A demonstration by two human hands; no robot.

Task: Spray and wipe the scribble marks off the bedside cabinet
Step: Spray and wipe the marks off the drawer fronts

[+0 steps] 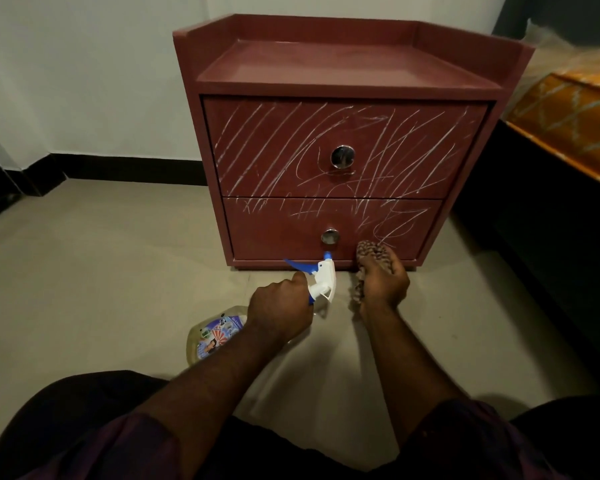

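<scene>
Pale beige tiled floor (84,271) across the near and middle ground. At the far side, white wall (66,81), edged along its foot with black skirting (129,169) that turns the corner at far left. On the right, bed with orange patterned mattress (568,126), crinkled clear plastic (548,53) at its far end, dark frame (534,254) beneath.
</scene>
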